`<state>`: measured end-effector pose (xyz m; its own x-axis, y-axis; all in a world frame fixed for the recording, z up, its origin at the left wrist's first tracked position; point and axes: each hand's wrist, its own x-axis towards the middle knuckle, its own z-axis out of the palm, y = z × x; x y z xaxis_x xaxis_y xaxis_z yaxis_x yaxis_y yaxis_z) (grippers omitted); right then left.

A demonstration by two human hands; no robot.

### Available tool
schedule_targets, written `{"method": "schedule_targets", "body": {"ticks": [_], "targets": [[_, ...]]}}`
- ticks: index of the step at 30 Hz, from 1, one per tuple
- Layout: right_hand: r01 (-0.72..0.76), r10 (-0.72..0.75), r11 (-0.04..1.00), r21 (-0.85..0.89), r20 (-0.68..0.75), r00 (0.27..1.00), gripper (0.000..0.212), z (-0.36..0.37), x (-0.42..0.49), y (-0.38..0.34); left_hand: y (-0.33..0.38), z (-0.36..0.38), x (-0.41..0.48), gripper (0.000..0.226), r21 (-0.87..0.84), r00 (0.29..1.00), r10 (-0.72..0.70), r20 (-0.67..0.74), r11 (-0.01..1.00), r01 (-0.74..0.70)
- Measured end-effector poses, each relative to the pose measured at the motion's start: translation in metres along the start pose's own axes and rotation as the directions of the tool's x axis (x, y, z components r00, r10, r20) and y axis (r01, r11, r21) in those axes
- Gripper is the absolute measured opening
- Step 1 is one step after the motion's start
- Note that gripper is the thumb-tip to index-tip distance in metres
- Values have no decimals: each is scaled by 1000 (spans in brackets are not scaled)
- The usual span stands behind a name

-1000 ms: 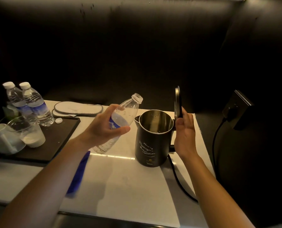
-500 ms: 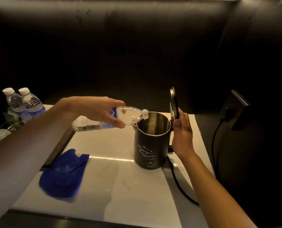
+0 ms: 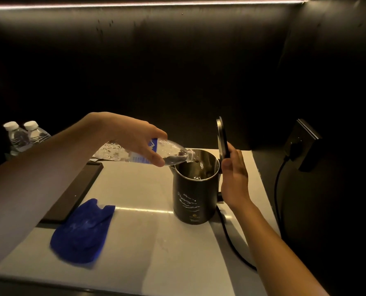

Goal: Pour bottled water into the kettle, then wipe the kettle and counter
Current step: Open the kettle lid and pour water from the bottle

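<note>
- My left hand (image 3: 135,139) is wrapped around the opened water bottle (image 3: 148,153), fingers clamped on the label band, bottle tipped near horizontal so the neck sits just over the rim of the kettle (image 3: 193,189).
- Water is running out of the mouth into the kettle; some still visible in the neck, the rear of the bottle looks mostly air, so the pour seems well underway, not finished.
- My right hand (image 3: 234,178) is beside the kettle's handle side, thumb and fingers against the hinged lid (image 3: 221,137), propping it upright so it doesn't drop onto the bottle. Hand is loosely curled on the lid edge, not a full fist.
- Kettle stands upright on the white counter (image 3: 156,253), toward the back right; its power cord (image 3: 231,242) trails off the base toward me, so I judge it is best not to shift the kettle much.
- Blue cloth (image 3: 81,231) lies crumpled on the counter front left, well apart from the kettle, ready for the wipe step, not yet begun.
- Dark tray (image 3: 75,193) sits left of the cloth; two capped spare bottles (image 3: 26,135) stand far left behind my forearm.
- Wall socket (image 3: 301,144) with a plug on the right wall.
- Risk: neck drifting off the rim would splash the counter.
</note>
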<state>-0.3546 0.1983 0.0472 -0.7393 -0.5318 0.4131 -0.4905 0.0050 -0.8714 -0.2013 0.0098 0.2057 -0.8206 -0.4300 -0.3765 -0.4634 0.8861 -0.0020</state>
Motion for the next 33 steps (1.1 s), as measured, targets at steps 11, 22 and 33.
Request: {"method": "schedule_targets", "body": {"ticks": [11,22,33], "targets": [[3,-3,1000,14,-6,1000,90,1,0,-1,15,-16,2,98,103,999,-32,42,994,27],[26,-26,1000,3,-20,999,88,0,0,-1,19,-28,2,100,181,998,-24,58,983,13],[8,-8,1000,-15,-20,1000,85,1,0,0,25,-38,1,101,213,998,-6,58,977,-7]]}}
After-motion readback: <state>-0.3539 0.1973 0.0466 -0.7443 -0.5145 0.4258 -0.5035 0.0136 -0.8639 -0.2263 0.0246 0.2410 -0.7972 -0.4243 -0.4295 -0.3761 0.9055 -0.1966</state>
